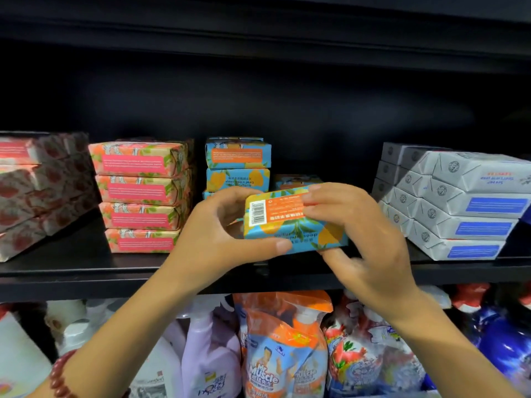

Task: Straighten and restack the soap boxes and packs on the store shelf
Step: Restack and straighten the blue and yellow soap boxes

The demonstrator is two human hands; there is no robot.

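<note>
Nearest, below the hands, spray bottles and refill pouches (283, 349) crowd a lower shelf, and a red bead bracelet (59, 377) circles the left wrist. Above them the left hand (218, 237) and right hand (367, 225) together hold one blue, orange-printed soap box (290, 222) in the air just in front of the shelf edge (86, 271). Each hand curls its fingers over the top and pinches with the thumb underneath. The barcode side faces up and the lettering reads upside down. To do this well, the box likely wants turning so its print matches the others, then setting flat and square on the short blue stack (238, 165) just behind the left hand. Another blue box (296, 179) lies low behind the right hand and could catch a corner on the way in. Left of the hands stands a neat pink flowered stack (140, 193), and beyond it lean red-patterned packs (37, 191). Right of the hands, grey packs (459, 202) sit stepped and skewed.
</note>
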